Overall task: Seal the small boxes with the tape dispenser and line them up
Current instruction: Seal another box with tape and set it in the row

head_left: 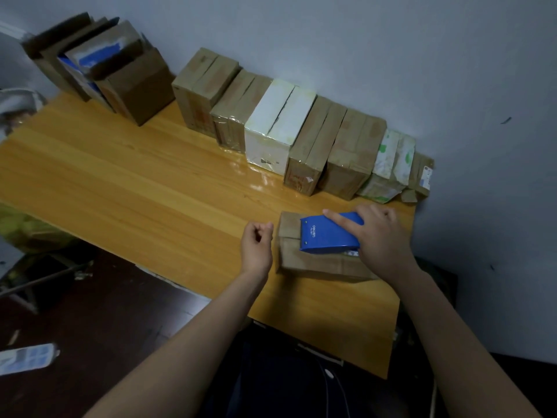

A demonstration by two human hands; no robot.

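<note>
Small box is set on the near-right part of the wooden table, flaps folded down, long axis running left-right. Its top seam is seen emerging to the left of the dispenser.

Blue tape dispenser is laid on the box top, long axis left-right along the seam, logo end pointed left.

Right hand is wrapped around the dispenser's right end, index finger stretched straight along its top toward the left.

Left hand is held just beside the box's left end, fingers curled in to the thumb. Nothing is seen held; contact with the box cannot be told.

A row of boxes is lined up side by side along the far wall. Open cartons are stacked at far left.
</note>
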